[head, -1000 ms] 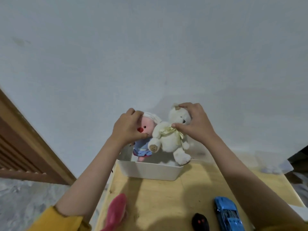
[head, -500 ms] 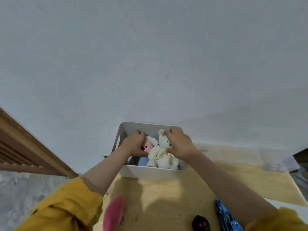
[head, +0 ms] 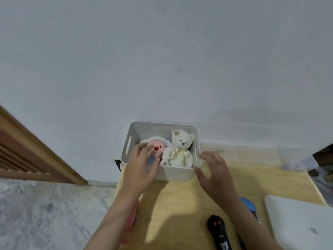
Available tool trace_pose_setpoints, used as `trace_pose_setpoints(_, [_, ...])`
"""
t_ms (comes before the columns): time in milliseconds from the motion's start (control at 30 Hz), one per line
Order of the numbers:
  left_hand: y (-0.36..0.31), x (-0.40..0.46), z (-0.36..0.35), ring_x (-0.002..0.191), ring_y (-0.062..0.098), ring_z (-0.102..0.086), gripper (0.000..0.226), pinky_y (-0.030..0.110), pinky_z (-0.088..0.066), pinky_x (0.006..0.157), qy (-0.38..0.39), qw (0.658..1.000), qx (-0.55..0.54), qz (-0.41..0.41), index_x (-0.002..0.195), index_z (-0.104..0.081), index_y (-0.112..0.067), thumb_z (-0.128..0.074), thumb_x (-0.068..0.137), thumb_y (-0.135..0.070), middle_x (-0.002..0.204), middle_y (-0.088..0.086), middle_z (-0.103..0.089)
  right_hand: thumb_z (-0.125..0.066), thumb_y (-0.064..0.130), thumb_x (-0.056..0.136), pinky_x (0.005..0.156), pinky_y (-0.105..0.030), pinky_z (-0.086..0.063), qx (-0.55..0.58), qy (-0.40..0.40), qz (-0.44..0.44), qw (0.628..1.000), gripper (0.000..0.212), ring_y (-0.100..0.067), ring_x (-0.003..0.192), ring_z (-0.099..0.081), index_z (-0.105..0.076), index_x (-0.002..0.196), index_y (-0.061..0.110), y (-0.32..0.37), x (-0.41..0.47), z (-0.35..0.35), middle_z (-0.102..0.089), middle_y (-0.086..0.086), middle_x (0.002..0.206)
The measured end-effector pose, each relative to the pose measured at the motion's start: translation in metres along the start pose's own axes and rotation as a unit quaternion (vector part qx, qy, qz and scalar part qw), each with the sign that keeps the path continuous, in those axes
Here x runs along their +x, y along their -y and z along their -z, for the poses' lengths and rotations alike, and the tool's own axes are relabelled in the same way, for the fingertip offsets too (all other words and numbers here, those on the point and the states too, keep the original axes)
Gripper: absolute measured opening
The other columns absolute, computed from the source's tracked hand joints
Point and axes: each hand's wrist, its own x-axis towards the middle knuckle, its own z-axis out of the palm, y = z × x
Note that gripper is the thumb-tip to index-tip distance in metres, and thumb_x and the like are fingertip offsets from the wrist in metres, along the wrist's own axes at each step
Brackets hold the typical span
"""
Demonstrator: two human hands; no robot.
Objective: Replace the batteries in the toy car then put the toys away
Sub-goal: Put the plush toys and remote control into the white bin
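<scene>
- Hands hovered at the white bin [head: 177, 173], both with fingers spread and gripping nothing: left hand [head: 142, 166] over its near-left corner, right hand [head: 215, 173] just right of it (seemingly done placing).
- Two plush toys sat upright inside: one pink doll [head: 158, 146], one white bear [head: 180, 150].
- One blue toy car [head: 249, 207] lay near right on the table [head: 180, 204], beside one black remote [head: 219, 230], neither yet stored.

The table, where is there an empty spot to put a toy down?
The wooden table is bare right of the white bin, up to the wall. There is another bare strip between the two arms, in front of the bin. It is crowded near the black remote and blue toy car. The bin holds the white teddy bear and pink doll.
</scene>
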Motion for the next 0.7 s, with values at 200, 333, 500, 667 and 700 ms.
trace_pose_setpoints(200, [0.029, -0.097, 0.001, 0.117, 0.022, -0.047, 0.047, 0.034, -0.05, 0.087, 0.038, 0.987, 0.062, 0.143, 0.128, -0.054, -0.013, -0.064, 0.083, -0.019, 0.127, 0.006, -0.046, -0.062, 0.03, 0.085, 0.079, -0.025, -0.048, -0.066, 0.174, -0.143, 0.972, 0.048, -0.016, 0.109, -0.052, -0.048, 0.13, 0.022, -0.018, -0.101, -0.004, -0.048, 0.0, 0.125])
trace_pose_setpoints(333, [0.052, -0.125, 0.001, 0.112, 0.036, -0.048, 0.045, 0.045, -0.048, 0.085, 0.161, 0.928, 0.164, 0.294, 0.128, -0.048, -0.022, -0.059, 0.085, -0.033, 0.131, 0.008, -0.046, -0.053, 0.037, 0.088, 0.084, -0.031, -0.05, -0.134, 0.304, -0.239, 0.912, 0.071, -0.022, 0.115, -0.05, -0.013, 0.146, 0.034, -0.025, -0.137, -0.012, -0.035, -0.008, 0.138])
trace_pose_setpoints(500, [0.056, -0.137, 0.004, 0.09, 0.03, -0.059, 0.044, 0.034, -0.046, 0.063, 0.158, 0.924, 0.144, 0.318, 0.131, -0.045, -0.03, -0.056, 0.088, -0.032, 0.109, 0.007, -0.05, -0.056, 0.032, 0.089, 0.082, -0.03, -0.052, -0.151, 0.318, -0.261, 0.899, 0.075, -0.02, 0.106, -0.055, -0.01, 0.148, 0.031, -0.031, -0.154, -0.02, -0.036, -0.01, 0.136])
trace_pose_setpoints(667, [0.052, -0.136, 0.003, 0.087, 0.03, -0.06, 0.058, 0.037, -0.053, 0.069, 0.149, 0.915, 0.139, 0.347, 0.132, -0.042, -0.025, -0.064, 0.081, -0.04, 0.115, 0.01, -0.045, -0.057, 0.026, 0.085, 0.08, -0.029, -0.053, -0.116, 0.267, -0.264, 0.919, 0.067, -0.017, 0.102, -0.054, -0.024, 0.144, 0.028, -0.037, -0.162, -0.023, -0.042, -0.006, 0.128])
trace_pose_setpoints(700, [0.051, -0.137, 0.004, 0.086, 0.03, -0.06, 0.06, 0.037, -0.053, 0.07, 0.147, 0.915, 0.132, 0.351, 0.133, -0.041, -0.025, -0.065, 0.081, -0.041, 0.116, 0.011, -0.045, -0.058, 0.027, 0.085, 0.081, -0.03, -0.053, -0.106, 0.254, -0.259, 0.926, 0.066, -0.018, 0.103, -0.053, -0.026, 0.143, 0.027, -0.038, -0.164, -0.023, -0.043, -0.006, 0.127])
